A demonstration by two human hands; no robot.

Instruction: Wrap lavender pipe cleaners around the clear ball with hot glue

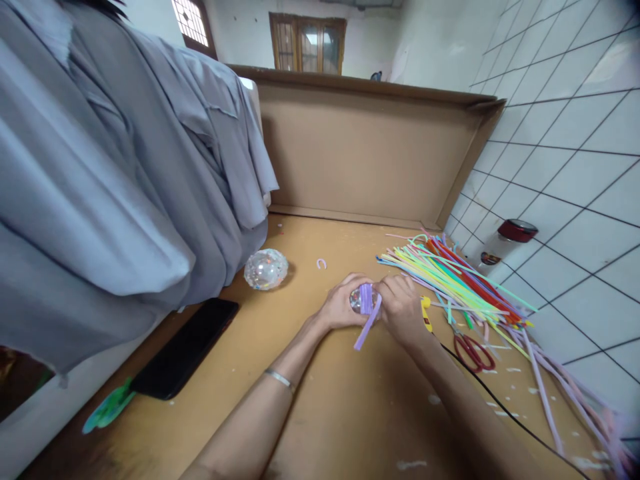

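Observation:
My left hand (345,303) is closed around a small clear ball (356,301) with colourful specks. Purple strips (367,299) lie side by side across the ball, and one loose end hangs down toward me. On the ball's right side my right hand (400,303) is closed, its fingertips pinched at the purple strip; the exact grip is partly hidden. A larger clear speckled ball (266,269) sits to the left on the table. Between it and my hands lies a small pink curved piece (321,264).
Right of my hands are a yellow glue gun (426,315) with a black cord, red-handled scissors (473,352) and a pile of colourful pipe cleaners (460,280). A red-lidded jar (517,231) stands by the tiles. At left are a black phone (185,350) and grey cloth (150,167). Cardboard (355,153) stands behind.

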